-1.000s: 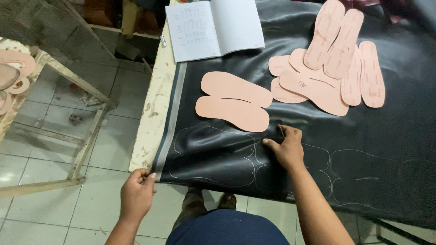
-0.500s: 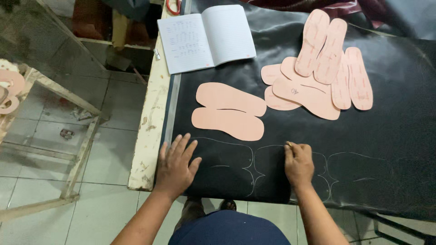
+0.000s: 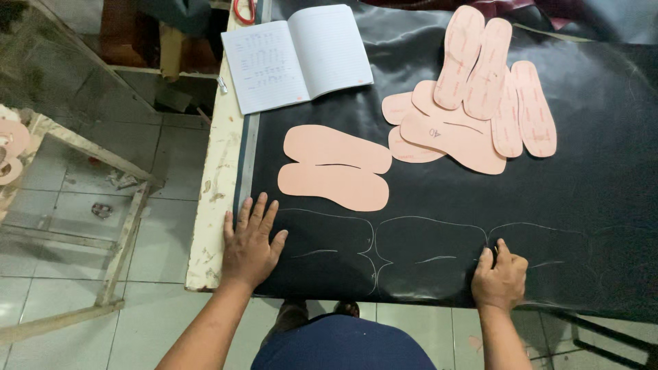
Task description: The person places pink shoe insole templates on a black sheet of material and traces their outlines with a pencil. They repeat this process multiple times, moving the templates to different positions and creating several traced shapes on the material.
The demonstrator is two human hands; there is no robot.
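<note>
One black sheet (image 3: 425,205) covers the tabletop (image 3: 216,178) and lies under both hands, its long axis running from the left hand across to the right. Beyond the left hand (image 3: 250,243) one open notebook (image 3: 298,55) lies near the far edge. Two pink sole patterns (image 3: 336,168) lie side by side just beyond that hand, long axes crosswise, while a pile of about seven more (image 3: 473,103) sits beyond the right hand. Three chalk outlines (image 3: 428,257) run between the hands. The left hand rests flat with fingers spread, holding nothing; the right hand (image 3: 500,277) is curled closed on the sheet, and what it grips I cannot tell.
</note>
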